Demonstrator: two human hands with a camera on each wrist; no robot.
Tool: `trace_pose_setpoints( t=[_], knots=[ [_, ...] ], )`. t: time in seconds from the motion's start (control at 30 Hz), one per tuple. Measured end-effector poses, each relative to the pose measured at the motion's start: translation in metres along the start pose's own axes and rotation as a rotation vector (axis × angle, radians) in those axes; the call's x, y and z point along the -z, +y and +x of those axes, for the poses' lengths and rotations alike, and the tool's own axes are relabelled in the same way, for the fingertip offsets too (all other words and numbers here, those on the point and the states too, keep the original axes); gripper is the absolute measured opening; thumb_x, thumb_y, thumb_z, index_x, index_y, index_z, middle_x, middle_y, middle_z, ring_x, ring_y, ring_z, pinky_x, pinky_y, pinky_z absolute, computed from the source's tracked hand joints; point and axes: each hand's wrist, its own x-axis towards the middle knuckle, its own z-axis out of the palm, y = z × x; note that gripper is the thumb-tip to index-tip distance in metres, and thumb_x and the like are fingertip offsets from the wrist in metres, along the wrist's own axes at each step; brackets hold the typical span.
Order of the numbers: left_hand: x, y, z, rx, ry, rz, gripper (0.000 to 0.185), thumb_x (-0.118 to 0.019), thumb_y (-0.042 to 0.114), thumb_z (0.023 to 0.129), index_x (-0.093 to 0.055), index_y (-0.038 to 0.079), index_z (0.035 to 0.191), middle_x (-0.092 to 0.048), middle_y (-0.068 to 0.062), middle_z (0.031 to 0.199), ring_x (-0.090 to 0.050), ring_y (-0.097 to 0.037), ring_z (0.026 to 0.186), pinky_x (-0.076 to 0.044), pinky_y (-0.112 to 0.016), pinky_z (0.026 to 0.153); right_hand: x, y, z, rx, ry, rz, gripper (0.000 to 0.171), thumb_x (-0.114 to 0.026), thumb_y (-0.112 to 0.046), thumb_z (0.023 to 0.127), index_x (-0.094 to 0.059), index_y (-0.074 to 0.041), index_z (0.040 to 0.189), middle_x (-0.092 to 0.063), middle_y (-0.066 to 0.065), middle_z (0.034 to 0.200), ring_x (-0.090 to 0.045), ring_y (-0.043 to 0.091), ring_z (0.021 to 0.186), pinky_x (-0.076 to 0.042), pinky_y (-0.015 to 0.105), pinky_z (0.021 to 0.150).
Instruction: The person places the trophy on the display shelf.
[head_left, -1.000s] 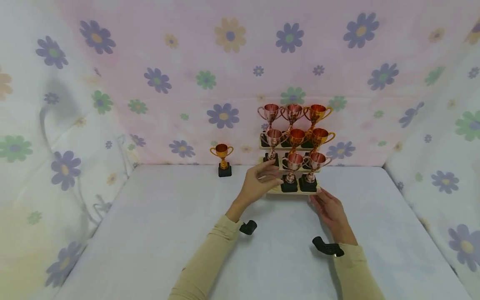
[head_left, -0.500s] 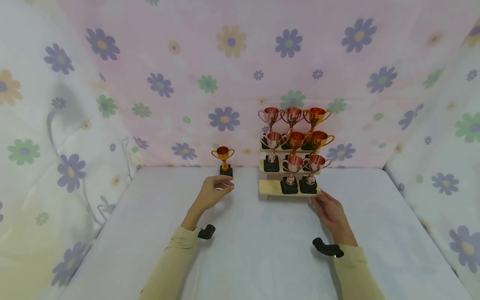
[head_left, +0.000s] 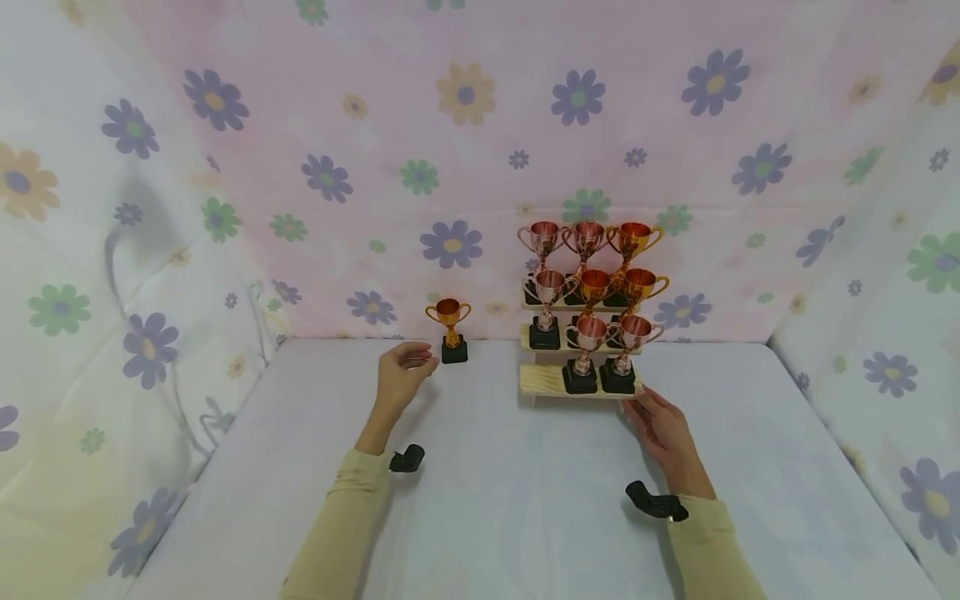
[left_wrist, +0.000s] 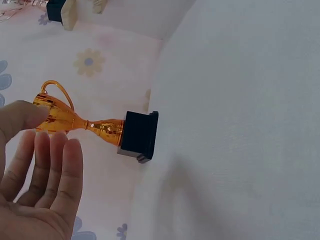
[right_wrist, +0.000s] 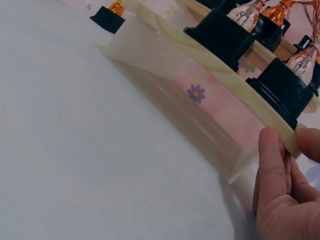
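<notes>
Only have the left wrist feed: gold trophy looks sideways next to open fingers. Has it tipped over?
Observer: No. In the head view the gold trophy stands upright on its black base at the table's back edge, with the left hand beside it, not gripping.
Operator: Right hand?
Observer: The right hand holds the front right corner of the wooden rack.
Operator: Rack full?
Observer: Eight rack trophies stand on it. The lowest step's left spot is bare.

A person's left hand (head_left: 401, 372) hovers just left of a lone gold trophy (head_left: 450, 329), while the right hand (head_left: 660, 425) touches the tiered trophy stand (head_left: 543, 382) to the trophy's right.
</notes>
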Motion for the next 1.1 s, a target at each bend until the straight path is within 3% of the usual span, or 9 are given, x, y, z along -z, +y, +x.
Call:
trace_pose_setpoints(
  t=[0.13,0.27,0.37,0.47,0.67,0.87,1.1],
  knots=[
    [-0.002,-0.001,0.003,0.056,0.042,-0.040,0.043,-0.080,0.001,0.085,-0.061,-0.006,0.123,-0.062,-0.027,0.117,-0.065,-0.035,0.104,-0.054,-0.012,0.077,0.002,0.000,-0.001,0.003,-0.010,-0.003,0.060,-0.043,-0.019,0.110,-0.017,-0.011,0.164,-0.039,0.004,0.151,-0.059,0.002,0.111,-0.047,0.016,0.104],
    [-0.010,0.001,0.007,0.070,0.054,-0.109,0.064,-0.081,0.000,0.084,-0.048,-0.006,0.139,-0.053,-0.030,0.132,-0.055,-0.045,0.120,-0.056,-0.032,0.096,0.004,-0.002,-0.003,0.007,-0.016,0.002,0.062,-0.044,-0.020,0.110,-0.016,-0.012,0.164,-0.042,0.001,0.145,-0.059,0.002,0.110,-0.047,0.015,0.103],
    [-0.018,0.001,0.009,0.048,0.057,-0.147,0.076,-0.082,0.001,0.083,-0.040,-0.006,0.146,-0.047,-0.030,0.142,-0.047,-0.047,0.131,-0.047,-0.050,0.110,0.006,-0.003,-0.005,0.003,-0.017,0.020,0.062,-0.044,-0.021,0.109,-0.016,-0.013,0.164,-0.046,-0.002,0.137,-0.059,0.002,0.108,-0.048,0.015,0.103],
    [-0.024,0.002,0.010,0.019,0.060,-0.166,0.082,-0.083,0.001,0.083,-0.036,-0.005,0.149,-0.042,-0.029,0.149,-0.040,-0.046,0.139,-0.038,-0.055,0.117,0.007,-0.003,-0.006,-0.001,-0.020,0.028,0.062,-0.044,-0.020,0.109,-0.016,-0.013,0.164,-0.050,-0.004,0.128,-0.061,0.001,0.105,-0.048,0.015,0.102],
    [-0.032,0.005,0.018,-0.013,0.056,-0.214,0.084,-0.081,0.000,0.084,-0.033,0.000,0.153,-0.042,-0.023,0.153,-0.039,-0.040,0.142,-0.037,-0.052,0.119,0.006,0.000,-0.006,0.013,-0.024,0.016,0.063,-0.046,-0.019,0.109,-0.017,-0.010,0.163,-0.052,-0.005,0.124,-0.061,0.001,0.104,-0.048,0.015,0.103],
    [-0.040,0.007,0.027,-0.015,0.104,-0.303,0.078,-0.078,-0.004,0.085,-0.037,0.000,0.152,-0.051,-0.025,0.140,-0.047,-0.042,0.133,-0.038,-0.057,0.116,0.004,-0.001,-0.003,0.014,-0.022,0.020,0.062,-0.045,-0.019,0.109,-0.018,-0.012,0.164,-0.049,-0.004,0.130,-0.058,0.002,0.109,-0.048,0.015,0.103],
    [-0.044,0.014,0.033,0.003,0.123,-0.236,0.072,-0.082,0.005,0.086,-0.046,0.003,0.148,-0.049,-0.022,0.138,-0.048,-0.035,0.126,-0.044,-0.049,0.112,0.000,0.000,-0.002,0.010,-0.026,-0.012,0.060,-0.043,-0.019,0.110,-0.017,-0.011,0.164,-0.048,-0.001,0.131,-0.060,0.002,0.105,-0.048,0.015,0.103]
  ],
)
